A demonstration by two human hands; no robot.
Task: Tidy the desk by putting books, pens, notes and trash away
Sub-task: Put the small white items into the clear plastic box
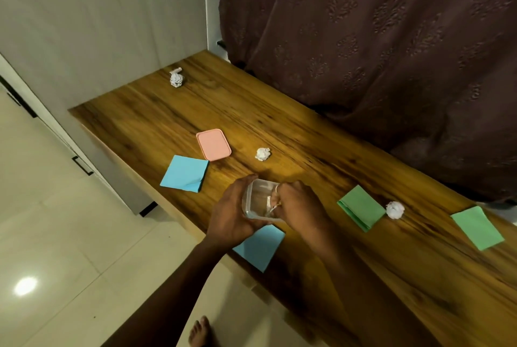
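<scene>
My left hand (230,215) grips the side of a clear plastic box (258,201) held just above the wooden desk (307,136). My right hand (299,206) reaches into the box with fingers pinched on something small and pale that I cannot make out. The box's pink lid (214,144) lies flat beyond it. Crumpled paper balls lie at the far end (176,78), mid-desk (263,154) and to the right (395,210). Blue notes lie at the left (185,173) and under my hands (260,247). Green notes lie at the right (361,208) and far right (477,231).
A dark patterned curtain (391,52) hangs along the desk's far side. A pale wall panel (112,24) closes the left end. Tiled floor (56,248) lies below the near edge, and a bare foot (200,332) shows at the bottom.
</scene>
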